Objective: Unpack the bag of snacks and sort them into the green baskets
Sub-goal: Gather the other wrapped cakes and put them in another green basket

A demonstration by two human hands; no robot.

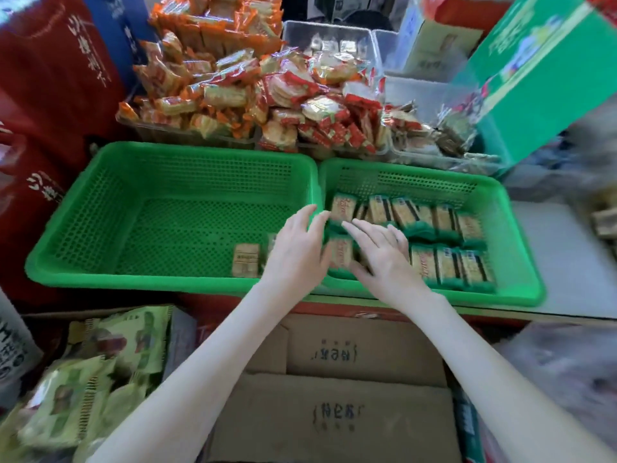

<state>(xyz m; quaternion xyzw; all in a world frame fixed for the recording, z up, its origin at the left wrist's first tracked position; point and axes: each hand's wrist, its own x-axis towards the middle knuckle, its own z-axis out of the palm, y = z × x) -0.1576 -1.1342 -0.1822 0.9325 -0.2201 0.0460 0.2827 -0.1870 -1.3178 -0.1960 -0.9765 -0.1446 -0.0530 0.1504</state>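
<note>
**Left hand (297, 252) and right hand (384, 262) spread open, pinching nothing**

The left hand's fingers are straight and slightly apart, reaching over the rims where the two baskets meet. The right hand lies with its fingers fanned over the snack packets (447, 265). Blur hides whether any fingertip actually presses a wrapper.

Nearest, under both forearms, sits a cardboard box (334, 389) with its flaps folded shut. Pale green bags (83, 379) are heaped just to its left.

Beyond that stand the green baskets, side by side with their rims touching. The left basket (167, 152) holds a tan packet (245, 260) near its front right corner, just beside the left hand. The right basket (521, 262) holds the snack packets in two rows, front and back, packed side by side with green ends showing.

Behind the baskets, orange packets (200, 95) are piled at left, with red packets (317, 105) heaped against them. Clear bins (327, 38) stand farther back, and a green carton (541, 61) leans at far right.
</note>
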